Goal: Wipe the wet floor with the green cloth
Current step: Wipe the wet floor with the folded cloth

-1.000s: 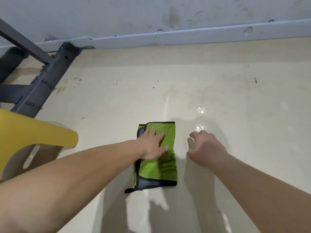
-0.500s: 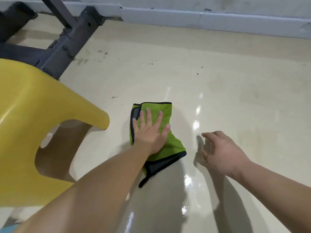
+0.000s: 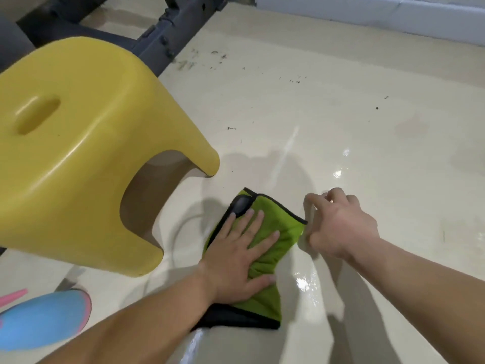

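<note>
— Where do we have the green cloth (image 3: 273, 248)?
— Flat on the wet floor (image 3: 341, 127), under our left hand (image 3: 237, 261), fingers spread wide. Our right hand (image 3: 338, 227) rests loosely curled beside it, perhaps touching its edge.
— Farther off?
— The yellow stool (image 3: 78, 143), left.

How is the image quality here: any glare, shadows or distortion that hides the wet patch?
Head view: bright glare spots on the wet floor right of the green cloth mark the water rather than hide it; soft shadows fall under both arms and the yellow stool; wide-angle stretch enlarges the stool and bends the edges; slight softness overall, yet the left hand and right hand read clearly.
</note>
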Available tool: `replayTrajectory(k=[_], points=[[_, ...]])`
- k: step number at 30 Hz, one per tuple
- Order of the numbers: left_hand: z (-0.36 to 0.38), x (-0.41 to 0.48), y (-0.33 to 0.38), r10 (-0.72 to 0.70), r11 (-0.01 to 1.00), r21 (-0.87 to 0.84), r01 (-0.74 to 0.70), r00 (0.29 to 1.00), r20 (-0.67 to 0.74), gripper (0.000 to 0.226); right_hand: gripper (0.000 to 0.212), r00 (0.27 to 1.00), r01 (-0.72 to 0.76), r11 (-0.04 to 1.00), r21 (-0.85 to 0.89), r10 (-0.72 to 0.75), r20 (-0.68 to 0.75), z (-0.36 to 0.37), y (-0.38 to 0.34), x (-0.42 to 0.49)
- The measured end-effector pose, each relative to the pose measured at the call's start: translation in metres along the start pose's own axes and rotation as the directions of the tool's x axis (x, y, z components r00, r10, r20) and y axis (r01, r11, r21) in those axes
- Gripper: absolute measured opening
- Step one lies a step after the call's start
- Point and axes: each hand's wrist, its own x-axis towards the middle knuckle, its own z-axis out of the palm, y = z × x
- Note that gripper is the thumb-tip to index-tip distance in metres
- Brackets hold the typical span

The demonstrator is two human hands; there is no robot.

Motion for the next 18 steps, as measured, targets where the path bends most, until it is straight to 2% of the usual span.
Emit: replayTrajectory(k=[5,8,12,18], points=[[-0.026,0.056,-0.047,-0.205,0.977,0.076,0.201,0.978,0.039,0.083,0.052,1.0,-0.028,1.0,-0.002,0.028,-0.013,0.007,0.003,0.008],[-0.035,0.085,-0.062,-0.22,0.972,0.081,0.219,0.975,0.001,0.085,0.063,1.0,-0.02,1.0,-0.022,0.02,-0.005,0.012,0.007,0.012],[-0.039,0.105,-0.074,-0.236,0.97,0.049,0.238,0.971,-0.045,0.083,0.065,1.0,-0.02,1.0,0.007,0.02,-0.006,0.014,0.004,0.015],[-0.032,0.089,-0.06,-0.268,0.96,0.062,0.273,0.961,-0.073,0.083,0.073,0.999,-0.025,0.999,0.048,0.023,0.043,0.013,0.007,0.013]])
